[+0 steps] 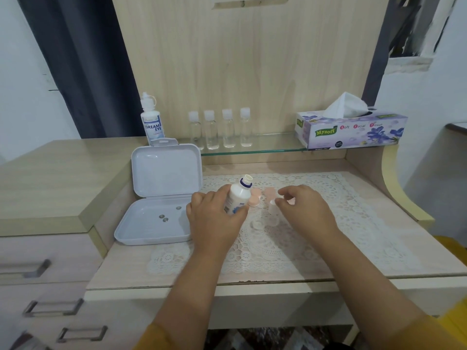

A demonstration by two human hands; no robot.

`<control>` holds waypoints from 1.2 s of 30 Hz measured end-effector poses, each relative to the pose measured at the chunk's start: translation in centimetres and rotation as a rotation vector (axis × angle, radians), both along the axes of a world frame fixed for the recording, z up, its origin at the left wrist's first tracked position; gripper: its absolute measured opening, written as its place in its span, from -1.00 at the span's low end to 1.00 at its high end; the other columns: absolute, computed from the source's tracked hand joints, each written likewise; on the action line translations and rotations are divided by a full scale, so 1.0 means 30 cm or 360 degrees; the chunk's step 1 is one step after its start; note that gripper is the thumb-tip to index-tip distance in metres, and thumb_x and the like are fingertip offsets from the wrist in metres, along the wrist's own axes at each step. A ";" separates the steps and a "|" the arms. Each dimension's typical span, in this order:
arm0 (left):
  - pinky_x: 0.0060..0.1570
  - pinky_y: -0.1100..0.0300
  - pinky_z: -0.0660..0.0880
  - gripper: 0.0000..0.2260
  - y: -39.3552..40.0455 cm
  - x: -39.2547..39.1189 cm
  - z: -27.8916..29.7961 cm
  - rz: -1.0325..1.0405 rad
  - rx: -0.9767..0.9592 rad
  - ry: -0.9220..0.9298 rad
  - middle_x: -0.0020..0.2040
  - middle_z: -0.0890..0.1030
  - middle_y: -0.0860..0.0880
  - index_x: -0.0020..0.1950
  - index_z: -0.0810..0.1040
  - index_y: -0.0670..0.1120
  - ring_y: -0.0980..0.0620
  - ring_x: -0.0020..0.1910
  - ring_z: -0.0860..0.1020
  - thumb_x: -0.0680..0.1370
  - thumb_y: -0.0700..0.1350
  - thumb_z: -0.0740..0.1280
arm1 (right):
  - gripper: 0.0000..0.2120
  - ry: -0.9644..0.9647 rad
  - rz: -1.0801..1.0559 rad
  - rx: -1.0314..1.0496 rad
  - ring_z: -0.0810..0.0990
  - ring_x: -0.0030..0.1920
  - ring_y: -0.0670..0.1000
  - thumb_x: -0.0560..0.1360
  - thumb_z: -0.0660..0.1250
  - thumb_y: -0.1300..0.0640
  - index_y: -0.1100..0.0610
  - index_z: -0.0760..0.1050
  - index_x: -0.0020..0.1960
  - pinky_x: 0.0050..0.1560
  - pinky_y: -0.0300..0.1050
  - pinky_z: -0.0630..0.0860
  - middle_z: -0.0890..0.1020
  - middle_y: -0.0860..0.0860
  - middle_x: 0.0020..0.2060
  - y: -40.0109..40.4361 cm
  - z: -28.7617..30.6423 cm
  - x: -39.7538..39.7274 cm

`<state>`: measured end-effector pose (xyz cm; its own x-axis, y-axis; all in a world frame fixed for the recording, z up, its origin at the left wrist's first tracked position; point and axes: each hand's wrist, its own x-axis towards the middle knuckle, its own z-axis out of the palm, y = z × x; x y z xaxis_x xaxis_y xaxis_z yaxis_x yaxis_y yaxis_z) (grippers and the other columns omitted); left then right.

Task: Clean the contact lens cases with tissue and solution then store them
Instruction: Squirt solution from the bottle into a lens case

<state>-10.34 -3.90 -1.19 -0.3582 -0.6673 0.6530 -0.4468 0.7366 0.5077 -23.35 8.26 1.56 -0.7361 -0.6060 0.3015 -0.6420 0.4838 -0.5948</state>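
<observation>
My left hand (214,218) grips a small white solution bottle (238,195), uncapped and tilted to the right over the lace mat (328,223). My right hand (303,208) hovers beside it with curled fingers, its thumb and fingertips pinching the top of a translucent white cap (273,209). Pink lens case lids (253,200) lie just behind the bottle and between the hands. A clear lens case (257,224) rests on the mat below the hands, hard to make out against the lace. The tissue box (351,130) sits on the glass shelf at the right with a tissue sticking up.
An open white storage box (164,170) stands left of the mat, three small round items on its bottom half. A larger solution bottle (153,122) and several small clear bottles (219,130) line the glass shelf. Drawers are at the lower left.
</observation>
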 end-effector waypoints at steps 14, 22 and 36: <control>-0.08 0.17 0.11 -0.62 0.002 -0.001 -0.007 0.0026 -0.0054 -0.0004 -0.26 0.56 0.10 0.10 0.61 0.05 0.00 -0.12 0.36 0.31 0.05 0.51 | -0.95 -0.0436 0.0059 -0.0632 0.56 -0.19 -0.16 0.51 0.36 0.08 0.02 0.57 -0.04 -0.23 -0.31 0.42 0.62 -0.13 -0.18 -0.053 0.054 0.015; -0.09 0.21 0.04 -0.61 -0.001 -0.002 -0.007 0.0021 -0.0043 -0.0015 -0.23 0.54 0.12 0.15 0.59 0.09 0.04 -0.09 0.31 0.34 0.07 0.47 | -0.84 -0.0736 0.0421 -0.0981 0.62 -0.14 -0.18 0.50 0.37 0.21 -0.05 0.61 -0.08 -0.07 -0.30 0.51 0.70 -0.09 -0.16 -0.082 0.107 0.056; -0.07 0.19 0.08 -0.59 -0.009 -0.006 -0.017 0.0021 -0.0094 -0.0014 -0.20 0.55 0.11 0.15 0.58 0.08 0.09 -0.09 0.24 0.34 0.16 0.37 | -0.84 -0.0569 0.0460 -0.0772 0.58 -0.15 -0.19 0.51 0.36 0.13 -0.12 0.60 0.00 -0.17 -0.45 0.45 0.66 -0.16 -0.11 -0.099 0.111 0.065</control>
